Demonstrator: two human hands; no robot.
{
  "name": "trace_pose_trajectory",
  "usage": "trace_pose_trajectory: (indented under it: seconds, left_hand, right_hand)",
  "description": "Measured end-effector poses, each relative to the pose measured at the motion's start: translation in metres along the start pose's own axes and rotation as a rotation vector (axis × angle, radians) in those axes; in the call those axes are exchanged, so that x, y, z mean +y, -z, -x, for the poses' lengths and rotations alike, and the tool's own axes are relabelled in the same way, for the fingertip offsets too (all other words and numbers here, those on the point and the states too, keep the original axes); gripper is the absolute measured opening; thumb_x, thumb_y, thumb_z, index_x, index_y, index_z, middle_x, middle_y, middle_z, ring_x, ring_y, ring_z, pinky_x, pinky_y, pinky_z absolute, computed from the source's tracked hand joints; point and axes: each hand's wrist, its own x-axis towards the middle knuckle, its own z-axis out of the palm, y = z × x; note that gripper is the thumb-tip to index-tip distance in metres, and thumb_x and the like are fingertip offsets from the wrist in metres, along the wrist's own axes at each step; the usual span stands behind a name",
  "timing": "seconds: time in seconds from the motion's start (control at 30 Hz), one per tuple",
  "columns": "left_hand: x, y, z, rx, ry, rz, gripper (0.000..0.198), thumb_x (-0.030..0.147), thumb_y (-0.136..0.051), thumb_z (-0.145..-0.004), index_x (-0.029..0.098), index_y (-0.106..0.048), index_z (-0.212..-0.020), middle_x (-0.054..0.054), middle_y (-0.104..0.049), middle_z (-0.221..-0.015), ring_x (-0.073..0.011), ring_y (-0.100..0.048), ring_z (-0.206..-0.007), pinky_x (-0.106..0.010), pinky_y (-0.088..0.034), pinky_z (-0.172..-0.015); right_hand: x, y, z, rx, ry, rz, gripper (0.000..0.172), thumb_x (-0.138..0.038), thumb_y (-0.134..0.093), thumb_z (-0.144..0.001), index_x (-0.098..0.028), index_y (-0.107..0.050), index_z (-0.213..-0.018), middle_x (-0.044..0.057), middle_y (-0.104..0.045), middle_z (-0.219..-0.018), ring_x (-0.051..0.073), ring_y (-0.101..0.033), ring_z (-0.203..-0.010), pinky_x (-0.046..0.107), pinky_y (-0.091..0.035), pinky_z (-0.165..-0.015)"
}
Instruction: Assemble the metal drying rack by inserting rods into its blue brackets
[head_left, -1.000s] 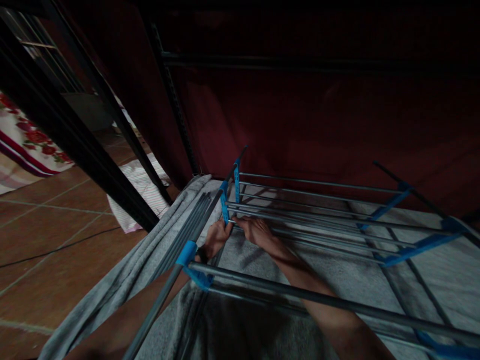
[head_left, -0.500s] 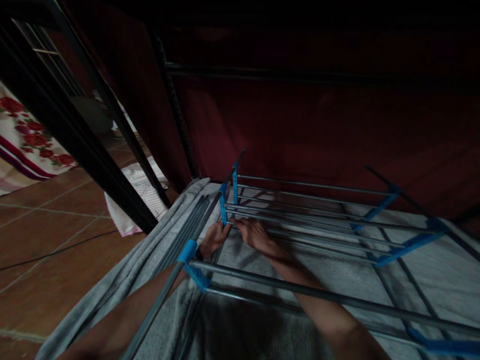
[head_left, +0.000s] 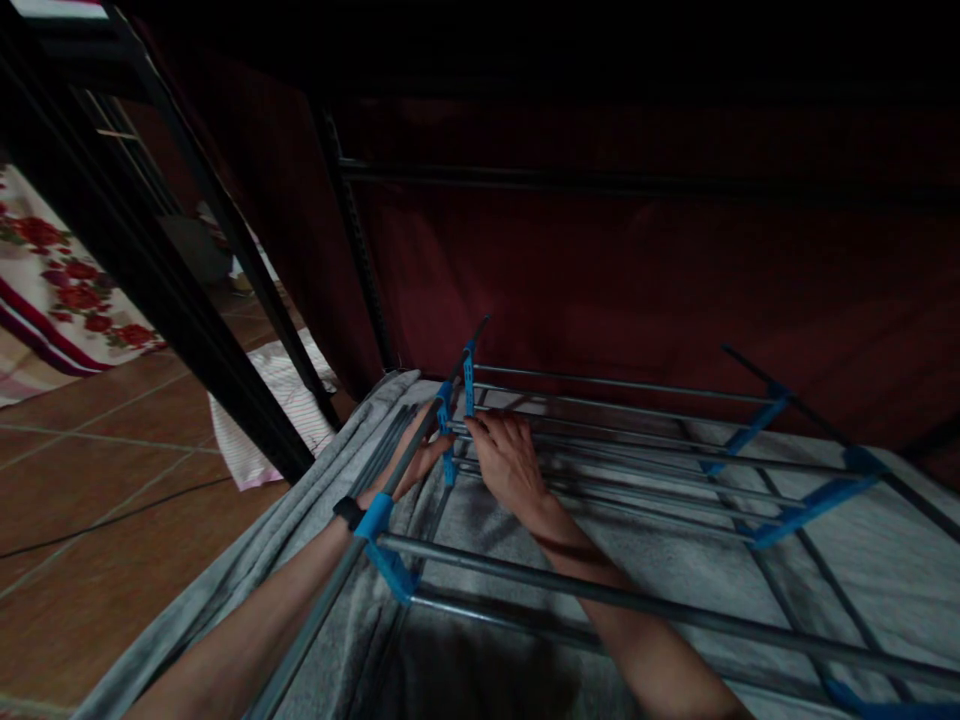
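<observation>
A rack of grey metal rods joined by blue plastic brackets lies across a grey blanket (head_left: 615,560). My left hand (head_left: 421,465), with a dark band on its wrist, reaches past the slanted side pole (head_left: 315,610). It is closed at the middle-left blue bracket (head_left: 448,465), the thumb against the bracket's inner side and the other fingers partly behind the pole. My right hand (head_left: 510,465) curls over a thin metal rod (head_left: 660,455) close to where it meets that bracket. Nearer to me, another blue bracket (head_left: 386,550) carries the thick front rod (head_left: 525,570).
Several loose grey rods (head_left: 375,455) lie on the blanket left of the rack. A dark metal frame post (head_left: 247,400) slants at the left, with dark red cloth (head_left: 600,280) behind the rack. A striped cloth (head_left: 262,400) lies on the tiled floor (head_left: 150,540).
My left hand has shifted from the bracket's lower end up to its middle by the pole. My right hand has moved slightly up, from a lower rod to a higher one.
</observation>
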Motion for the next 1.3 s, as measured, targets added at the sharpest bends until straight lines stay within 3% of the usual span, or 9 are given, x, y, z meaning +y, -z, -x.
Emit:
trace_pose_trajectory:
  seconds: [0.1, 0.27, 0.43, 0.53, 0.83, 1.03, 1.3]
  left_hand:
    - [0.002, 0.004, -0.007, 0.038, -0.058, -0.027, 0.038, 0.036, -0.067, -0.088, 0.022, -0.062, -0.123, -0.007, -0.068, -0.121, -0.0283, -0.06, -0.116, -0.042, -0.045, -0.111]
    - [-0.016, 0.009, -0.01, -0.048, -0.014, 0.063, 0.041, 0.043, -0.072, -0.086, 0.019, -0.063, -0.118, -0.008, -0.07, -0.12, -0.0288, -0.06, -0.115, -0.045, -0.048, -0.107]
    - [-0.017, 0.009, -0.012, -0.08, 0.064, 0.346, 0.043, 0.043, -0.078, -0.079, 0.016, -0.068, -0.112, -0.008, -0.072, -0.117, -0.0269, -0.063, -0.113, -0.046, -0.045, -0.11]
    - [-0.015, 0.006, -0.012, -0.052, 0.066, 0.394, 0.044, 0.042, -0.078, -0.081, 0.015, -0.069, -0.114, -0.01, -0.072, -0.12, -0.0262, -0.064, -0.112, -0.046, -0.044, -0.112]
    - [-0.021, -0.002, -0.009, 0.048, 0.022, 0.191, 0.042, 0.041, -0.07, -0.088, 0.016, -0.066, -0.121, -0.009, -0.072, -0.119, -0.0271, -0.065, -0.114, -0.045, -0.048, -0.108]
    - [-0.038, -0.001, -0.01, 0.063, 0.026, 0.112, 0.036, 0.044, -0.07, -0.087, 0.016, -0.068, -0.109, -0.008, -0.073, -0.106, -0.0257, -0.067, -0.103, -0.043, -0.05, -0.105]
    - [-0.044, 0.001, -0.012, 0.006, 0.033, 0.153, 0.053, 0.04, -0.075, -0.081, 0.018, -0.064, -0.128, -0.01, -0.07, -0.129, -0.0289, -0.063, -0.121, -0.045, -0.049, -0.11]
  right_hand:
    - [-0.004, 0.006, -0.019, -0.036, -0.001, 0.003, 0.046, -0.019, -0.03, -0.105, -0.023, -0.05, -0.146, 0.01, -0.059, -0.14, 0.025, -0.05, -0.128, 0.046, -0.026, -0.118]
    - [-0.008, 0.007, -0.033, -0.184, 0.006, 0.038, 0.043, -0.019, -0.034, -0.104, -0.024, -0.056, -0.141, 0.011, -0.066, -0.124, 0.024, -0.06, -0.111, 0.039, -0.044, -0.102]
    - [-0.007, 0.008, -0.037, -0.26, 0.02, 0.08, 0.046, -0.014, -0.031, -0.103, -0.026, -0.053, -0.142, 0.01, -0.063, -0.132, 0.021, -0.061, -0.113, 0.036, -0.047, -0.099]
    - [-0.005, 0.009, -0.038, -0.275, 0.003, 0.078, 0.048, -0.014, -0.03, -0.103, -0.028, -0.051, -0.144, 0.009, -0.063, -0.133, 0.02, -0.063, -0.111, 0.035, -0.048, -0.098]
    - [-0.005, 0.009, -0.042, -0.283, -0.021, 0.066, 0.049, -0.017, -0.03, -0.104, -0.027, -0.047, -0.15, 0.01, -0.064, -0.131, 0.021, -0.064, -0.112, 0.036, -0.049, -0.097]
    - [-0.003, 0.009, -0.042, -0.281, -0.022, 0.059, 0.045, -0.018, -0.032, -0.104, -0.027, -0.054, -0.142, 0.008, -0.066, -0.127, 0.021, -0.065, -0.108, 0.034, -0.049, -0.096]
    - [-0.003, 0.009, -0.041, -0.297, -0.023, 0.035, 0.042, -0.018, -0.033, -0.104, -0.028, -0.058, -0.137, 0.007, -0.066, -0.128, 0.02, -0.064, -0.111, 0.033, -0.048, -0.096]
